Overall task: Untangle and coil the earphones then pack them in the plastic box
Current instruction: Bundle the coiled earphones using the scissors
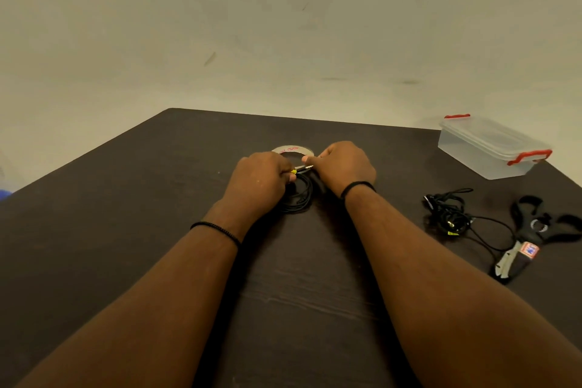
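At table centre, both hands (261, 179) pinch coiled earphones (299, 195).

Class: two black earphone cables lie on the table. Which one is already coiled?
The black earphone cable between the left hand and right hand forms neat loops; the other black earphone cable, beside the scissors, remains tangled.

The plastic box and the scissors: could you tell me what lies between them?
Head view: only bare table separates plastic box from scissors.

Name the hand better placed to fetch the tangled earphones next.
Right hand: the tangled earphones lie on its side, beside the scissors; the left hand would likely have to cross over.
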